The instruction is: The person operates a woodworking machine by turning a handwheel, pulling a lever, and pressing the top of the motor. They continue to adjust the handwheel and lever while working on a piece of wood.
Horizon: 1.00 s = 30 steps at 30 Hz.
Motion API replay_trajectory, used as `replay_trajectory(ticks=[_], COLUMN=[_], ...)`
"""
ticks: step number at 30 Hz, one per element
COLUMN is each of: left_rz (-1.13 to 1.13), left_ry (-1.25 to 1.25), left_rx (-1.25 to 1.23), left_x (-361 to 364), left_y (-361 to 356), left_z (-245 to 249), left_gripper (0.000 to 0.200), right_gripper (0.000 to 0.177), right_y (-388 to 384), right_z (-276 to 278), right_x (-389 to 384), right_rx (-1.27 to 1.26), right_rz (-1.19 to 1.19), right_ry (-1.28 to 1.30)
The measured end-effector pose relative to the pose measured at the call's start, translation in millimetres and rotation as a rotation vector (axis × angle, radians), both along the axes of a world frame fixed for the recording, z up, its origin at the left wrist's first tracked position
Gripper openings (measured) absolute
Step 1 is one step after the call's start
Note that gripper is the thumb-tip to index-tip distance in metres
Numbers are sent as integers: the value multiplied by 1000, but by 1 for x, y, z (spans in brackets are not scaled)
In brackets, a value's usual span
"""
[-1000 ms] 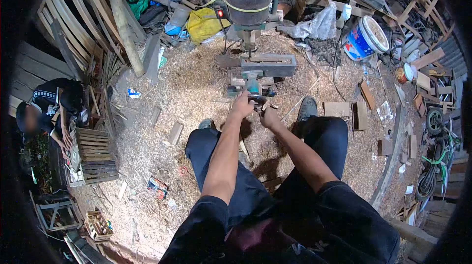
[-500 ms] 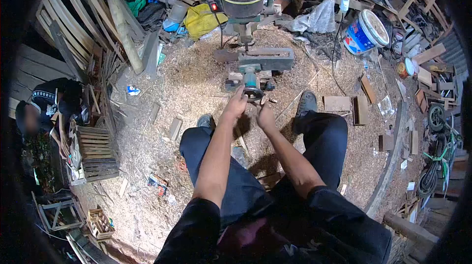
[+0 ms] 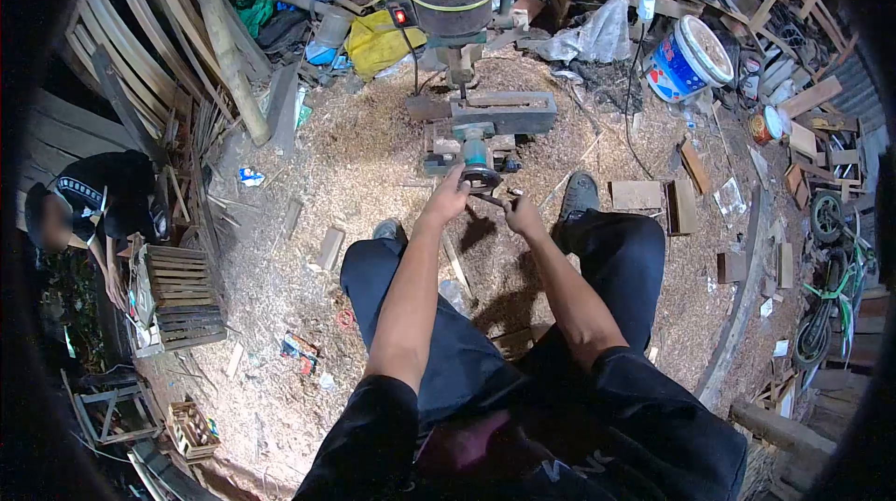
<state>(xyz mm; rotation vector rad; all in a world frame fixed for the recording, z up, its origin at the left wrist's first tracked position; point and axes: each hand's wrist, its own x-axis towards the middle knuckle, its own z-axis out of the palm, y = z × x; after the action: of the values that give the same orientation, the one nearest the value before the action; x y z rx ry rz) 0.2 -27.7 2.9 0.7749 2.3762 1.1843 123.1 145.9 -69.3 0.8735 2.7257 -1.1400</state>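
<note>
1. From my remote feed, the handwheel sits just above the centre of the frame, in front of the teal slide of a boring machine.
2. I have the left hand curled around the wheel's left rim, fingers gripping it. The right hand is bunched at the wheel's lower right; I cannot tell whether its fingers close fully on the handle there.
3. Above the slide, at upper centre, lies a slotted wooden block, with the machine's bit near its left end. I cannot tell whether the bit is spinning.
4. My first worry is the right hand: a loose hold could let it slip, jerking the wheel or knocking its knuckles on the metal.
5. Uneven turning could push the block hard against the bit, making it bind, wander off line or snap. If the block is poorly clamped, it could twist.
6. Wood shavings cover the floor around the machine; they could clog moving parts or catch a spark near the lit red switch.
7. The black cable at upper right could snag a foot, jolting both hands.
</note>
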Motion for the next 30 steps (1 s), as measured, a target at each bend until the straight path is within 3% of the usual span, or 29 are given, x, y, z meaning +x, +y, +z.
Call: replay_trajectory(ticks=[3,6,8,10,12,14,16,17,18,22,24,26,30], left_rz=[-4,127,193,296,317,324,324,324,340,343,346,318,311], left_ry=[-141,62,388,616,839,1050,1145,1195,1238,1242,1210,1226,1194], left_rx=[17,118,372,464,594,750,765,773,639,780,776,760,740], left_x=[-6,-31,-44,-57,-76,-88,-104,-111,-121,-133,-130,-135,-130], left_y=[7,15,19,28,41,61,81,90,97,117,119,116,112], left_z=[55,86,134,198,260,311,341,352,354,350,351,350,353], left_gripper=[43,36,36,38,46,53,56,57,53,42,42,43,43], right_gripper=[43,41,40,41,44,48,50,53,59,78,85,83,74], right_y=[9,33,65,75,102,117,126,131,134,149,161,169,163], right_z=[36,96,126,218,260,311,353,365,379,398,415,439,537], right_x=[-14,-44,-77,-92,-129,-159,-189,-209,-224,-281,-310,-335,-333], right_rx=[154,163,134,121,67,144,-8,92,21,37,-108,-225,-535], right_rz=[-108,-115,-71,-46,-32,-77,-122,-129,-141,-224,-178,-107,-115], right_ry=[143,369,542,567,793,877,843,990,980,1020,819,896,1008])
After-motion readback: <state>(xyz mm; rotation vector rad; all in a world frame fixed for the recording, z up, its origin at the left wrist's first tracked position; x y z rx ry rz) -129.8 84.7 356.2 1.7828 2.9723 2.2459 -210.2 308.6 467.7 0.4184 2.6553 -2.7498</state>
